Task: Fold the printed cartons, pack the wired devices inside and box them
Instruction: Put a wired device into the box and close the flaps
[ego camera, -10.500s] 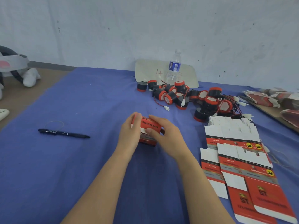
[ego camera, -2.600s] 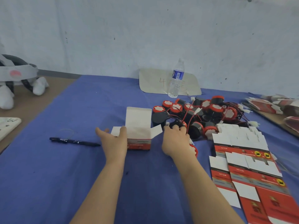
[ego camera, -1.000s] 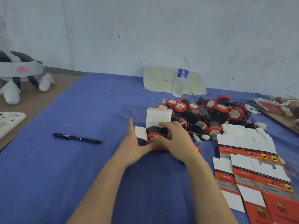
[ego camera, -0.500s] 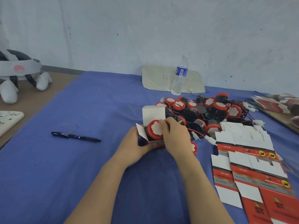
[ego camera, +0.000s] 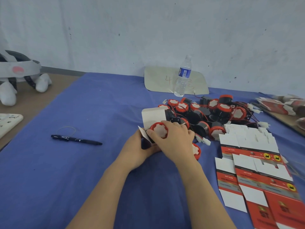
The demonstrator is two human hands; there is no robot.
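An open printed carton point(ego camera: 153, 119) stands at the table's middle, its white lid flap upright. My left hand point(ego camera: 137, 151) grips the carton from the near left side. My right hand point(ego camera: 175, 141) holds a round red-and-black wired device point(ego camera: 159, 129), white face up, in the carton's mouth. A second device point(ego camera: 196, 150) lies just right of my right wrist. A pile of wired devices point(ego camera: 208, 114) lies behind the carton. Flat red-and-white cartons point(ego camera: 257, 169) are stacked on the right.
A black pen point(ego camera: 76, 139) lies on the blue cloth point(ego camera: 82, 162) to the left. A water bottle point(ego camera: 183, 76) stands by the wall on a beige board point(ego camera: 158, 80). More flat cartons point(ego camera: 280, 104) sit far right. A white headset point(ego camera: 18, 75) rests far left.
Over the last second my right hand has turned the device white face up and set it lower into the carton's mouth. My left hand keeps its grip on the carton.
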